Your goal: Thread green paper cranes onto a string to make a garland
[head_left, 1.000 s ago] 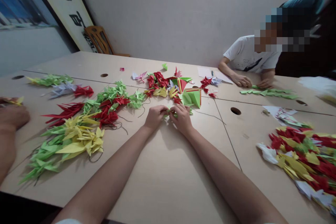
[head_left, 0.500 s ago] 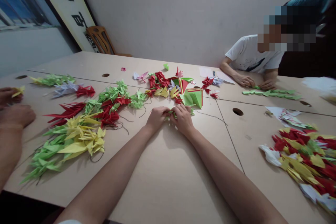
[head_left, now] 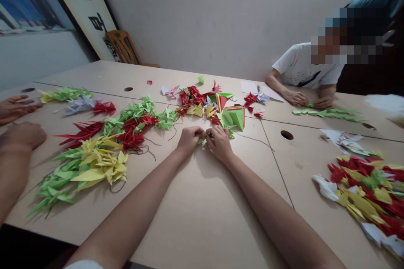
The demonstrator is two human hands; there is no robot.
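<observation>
My left hand (head_left: 190,139) and my right hand (head_left: 218,141) are close together at the middle of the table (head_left: 195,201). Their fingers pinch a small green folded paper (head_left: 203,135) from both sides; much of it is hidden by the fingertips. Just behind my right hand lies a stack of green, yellow and red paper sheets (head_left: 232,117). Red folded paper cranes (head_left: 192,96) and yellow ones (head_left: 195,110) are heaped beyond my hands. A dark thread (head_left: 254,138) runs across the table to the right.
Strung green cranes (head_left: 139,111) and yellow cranes (head_left: 101,162) lie at left, near another person's hands (head_left: 23,134). A mixed pile (head_left: 372,193) fills the right side. Across the table, a person in a white shirt (head_left: 304,65) handles green paper (head_left: 328,112).
My hands stay nearly in place, their fingers shifting slightly on the green paper. At left, the other person's upper hand has opened, and the yellow paper it held has left its fingers.
</observation>
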